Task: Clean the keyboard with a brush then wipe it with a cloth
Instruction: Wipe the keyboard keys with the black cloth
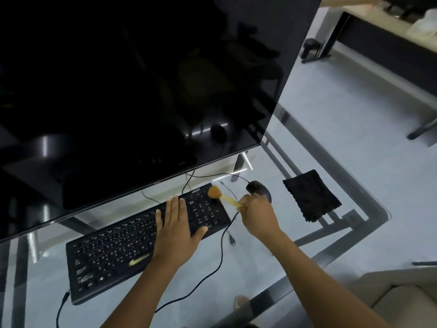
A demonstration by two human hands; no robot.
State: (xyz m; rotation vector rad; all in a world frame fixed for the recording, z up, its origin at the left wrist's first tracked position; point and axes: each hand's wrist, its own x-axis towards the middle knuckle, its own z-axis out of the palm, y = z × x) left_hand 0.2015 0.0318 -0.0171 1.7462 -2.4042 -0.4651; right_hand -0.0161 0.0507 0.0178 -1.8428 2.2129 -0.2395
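Observation:
A black keyboard (113, 252) lies slanted on a glass table. My left hand (176, 223) rests flat on the keyboard's right half, fingers spread. My right hand (257, 216) grips the yellow handle of a brush (223, 196). The brush's orange bristle head touches the far right corner of the keyboard. A black cloth (312, 196) lies flat on the table to the right, apart from both hands.
A large dark monitor (142, 91) stands just behind the keyboard. A black mouse (256, 188) sits behind my right hand, partly hidden. Loose black cables (217, 263) trail over the glass table (354, 233). A beige seat (402, 294) is at the lower right.

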